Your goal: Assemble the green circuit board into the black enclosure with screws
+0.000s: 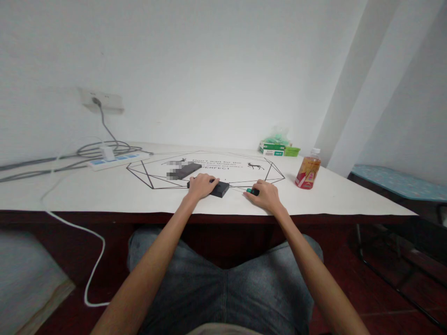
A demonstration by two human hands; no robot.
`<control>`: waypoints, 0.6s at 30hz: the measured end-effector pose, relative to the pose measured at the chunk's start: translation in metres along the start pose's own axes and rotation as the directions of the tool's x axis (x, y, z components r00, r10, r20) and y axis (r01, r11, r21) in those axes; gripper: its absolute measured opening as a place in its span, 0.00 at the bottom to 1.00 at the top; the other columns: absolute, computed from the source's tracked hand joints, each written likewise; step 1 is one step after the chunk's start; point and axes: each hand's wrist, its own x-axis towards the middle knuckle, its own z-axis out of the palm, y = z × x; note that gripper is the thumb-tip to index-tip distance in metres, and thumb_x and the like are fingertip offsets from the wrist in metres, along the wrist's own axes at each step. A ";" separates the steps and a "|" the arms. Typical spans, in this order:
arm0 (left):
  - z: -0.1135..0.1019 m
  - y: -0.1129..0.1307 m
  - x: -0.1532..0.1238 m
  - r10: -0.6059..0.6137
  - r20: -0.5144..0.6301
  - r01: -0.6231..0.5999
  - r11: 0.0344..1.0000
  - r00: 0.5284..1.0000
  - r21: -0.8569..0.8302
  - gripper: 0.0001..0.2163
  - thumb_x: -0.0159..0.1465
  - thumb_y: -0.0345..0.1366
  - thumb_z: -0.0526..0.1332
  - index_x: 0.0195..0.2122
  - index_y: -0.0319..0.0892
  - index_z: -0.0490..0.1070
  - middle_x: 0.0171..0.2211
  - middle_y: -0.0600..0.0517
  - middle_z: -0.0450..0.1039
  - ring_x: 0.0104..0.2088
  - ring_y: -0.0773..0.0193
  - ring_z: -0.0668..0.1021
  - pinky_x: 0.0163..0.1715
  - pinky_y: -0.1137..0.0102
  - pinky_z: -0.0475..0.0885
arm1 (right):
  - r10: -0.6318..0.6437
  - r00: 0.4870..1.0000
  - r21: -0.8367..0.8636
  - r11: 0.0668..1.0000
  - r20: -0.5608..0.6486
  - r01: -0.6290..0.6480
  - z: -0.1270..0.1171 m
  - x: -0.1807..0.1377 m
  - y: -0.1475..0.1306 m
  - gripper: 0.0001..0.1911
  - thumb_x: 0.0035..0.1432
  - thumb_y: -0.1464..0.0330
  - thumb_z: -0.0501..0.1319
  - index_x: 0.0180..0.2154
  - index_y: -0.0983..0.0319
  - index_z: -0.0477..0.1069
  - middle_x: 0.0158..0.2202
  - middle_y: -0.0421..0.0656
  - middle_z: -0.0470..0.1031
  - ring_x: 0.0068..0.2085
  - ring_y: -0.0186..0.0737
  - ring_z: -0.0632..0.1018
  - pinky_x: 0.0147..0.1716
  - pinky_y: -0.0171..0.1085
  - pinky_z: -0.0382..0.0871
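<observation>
Centre frame: left hand spread flat, steadying a black box; right hand pinching a green-tipped tool on the worktop.

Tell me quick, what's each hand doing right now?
Left hand: open, resting flat on top of the black box.
Right hand: closed on a small green-and-black object.
</observation>
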 end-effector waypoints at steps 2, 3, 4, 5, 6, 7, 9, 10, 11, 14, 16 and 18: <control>0.001 0.000 0.000 0.002 -0.004 -0.002 1.000 1.000 -0.003 0.22 0.68 0.50 0.48 0.46 0.47 0.80 0.50 0.45 0.78 0.52 0.47 0.74 0.51 0.52 0.65 | 0.004 1.000 0.001 1.000 0.004 -0.004 0.000 0.000 0.000 0.20 0.60 0.51 0.61 0.32 0.61 0.78 0.36 0.44 0.77 0.36 0.39 0.76 0.30 0.36 0.55; 0.002 0.000 0.000 0.002 -0.007 -0.002 1.000 1.000 -0.005 0.22 0.68 0.50 0.48 0.46 0.48 0.80 0.50 0.45 0.78 0.52 0.47 0.74 0.52 0.51 0.64 | 0.007 1.000 0.003 1.000 0.002 -0.007 0.000 0.000 -0.001 0.20 0.60 0.51 0.61 0.32 0.61 0.78 0.36 0.44 0.77 0.36 0.39 0.76 0.30 0.36 0.55; 0.002 0.000 0.000 0.001 -0.009 -0.001 1.000 1.000 -0.008 0.22 0.69 0.50 0.48 0.46 0.48 0.80 0.50 0.45 0.78 0.53 0.47 0.73 0.52 0.51 0.64 | 0.012 1.000 0.004 1.000 -0.002 -0.012 0.000 0.000 -0.001 0.19 0.59 0.51 0.61 0.32 0.61 0.78 0.35 0.43 0.77 0.36 0.38 0.76 0.30 0.36 0.55; 0.003 -0.001 0.000 0.003 -0.010 -0.003 1.000 1.000 -0.010 0.22 0.69 0.50 0.48 0.46 0.48 0.80 0.50 0.45 0.78 0.53 0.46 0.73 0.53 0.51 0.63 | 0.017 1.000 0.006 1.000 -0.006 -0.017 0.000 0.000 -0.001 0.19 0.59 0.52 0.62 0.32 0.61 0.78 0.35 0.43 0.77 0.36 0.38 0.75 0.30 0.36 0.55; 0.004 -0.001 0.001 0.004 -0.011 -0.004 1.000 1.000 -0.012 0.22 0.69 0.50 0.48 0.45 0.48 0.80 0.50 0.45 0.78 0.53 0.46 0.73 0.53 0.51 0.63 | 0.022 1.000 0.006 1.000 -0.008 -0.022 0.000 0.000 -0.002 0.19 0.59 0.52 0.62 0.32 0.61 0.78 0.35 0.43 0.76 0.36 0.39 0.75 0.30 0.36 0.54; 0.004 -0.001 0.001 0.007 -0.012 -0.007 1.000 1.000 -0.014 0.22 0.69 0.50 0.48 0.45 0.48 0.80 0.50 0.45 0.78 0.53 0.46 0.73 0.53 0.51 0.63 | 0.027 1.000 0.006 1.000 -0.009 -0.027 0.000 0.000 -0.002 0.19 0.59 0.52 0.62 0.31 0.61 0.78 0.34 0.43 0.76 0.36 0.39 0.75 0.30 0.36 0.54; 0.005 -0.002 0.001 0.011 -0.012 -0.011 1.000 1.000 -0.019 0.22 0.69 0.50 0.48 0.46 0.47 0.80 0.50 0.44 0.78 0.53 0.46 0.73 0.53 0.50 0.63 | 0.035 0.999 0.008 0.999 -0.009 -0.035 -0.001 -0.001 -0.003 0.19 0.59 0.52 0.62 0.32 0.61 0.78 0.35 0.43 0.76 0.36 0.39 0.75 0.29 0.36 0.54; 0.005 -0.003 0.001 0.012 -0.010 -0.012 1.000 1.000 -0.021 0.22 0.69 0.50 0.49 0.46 0.47 0.80 0.50 0.44 0.78 0.53 0.46 0.73 0.52 0.50 0.63 | 0.038 0.999 0.008 0.999 -0.008 -0.038 -0.001 -0.001 -0.003 0.19 0.59 0.52 0.61 0.32 0.61 0.78 0.35 0.43 0.76 0.36 0.39 0.75 0.29 0.36 0.54; 0.005 -0.003 0.001 0.011 -0.009 -0.012 1.000 1.000 -0.024 0.22 0.69 0.50 0.49 0.45 0.47 0.80 0.50 0.44 0.78 0.52 0.46 0.73 0.52 0.50 0.63 | 0.040 0.999 0.008 0.999 -0.005 -0.040 -0.001 -0.001 -0.003 0.19 0.59 0.52 0.61 0.32 0.61 0.78 0.35 0.43 0.76 0.36 0.39 0.75 0.29 0.36 0.54; 0.003 -0.002 -0.001 0.021 -0.039 -0.023 0.999 0.999 -0.045 0.21 0.69 0.48 0.49 0.44 0.45 0.80 0.48 0.43 0.78 0.52 0.46 0.74 0.52 0.50 0.62 | 0.048 0.999 0.002 0.999 -0.004 -0.048 0.000 -0.001 -0.002 0.20 0.60 0.51 0.61 0.31 0.61 0.78 0.34 0.44 0.76 0.35 0.38 0.75 0.29 0.36 0.53; 0.002 0.003 -0.002 0.079 -0.129 -0.088 0.994 0.989 -0.068 0.19 0.69 0.46 0.51 0.42 0.44 0.80 0.47 0.43 0.78 0.52 0.48 0.74 0.54 0.50 0.61 | 0.055 0.998 -0.003 0.998 -0.016 -0.055 0.001 0.000 -0.001 0.20 0.60 0.51 0.60 0.31 0.61 0.77 0.34 0.44 0.76 0.35 0.38 0.74 0.29 0.36 0.53; 0.001 0.012 -0.003 0.175 -0.247 -0.201 0.976 0.953 -0.083 0.17 0.69 0.43 0.52 0.40 0.43 0.79 0.46 0.44 0.78 0.52 0.51 0.73 0.57 0.52 0.58 | 0.062 0.998 -0.005 0.998 -0.031 -0.062 0.002 0.000 0.000 0.20 0.60 0.51 0.60 0.30 0.61 0.77 0.34 0.44 0.75 0.35 0.38 0.74 0.29 0.36 0.53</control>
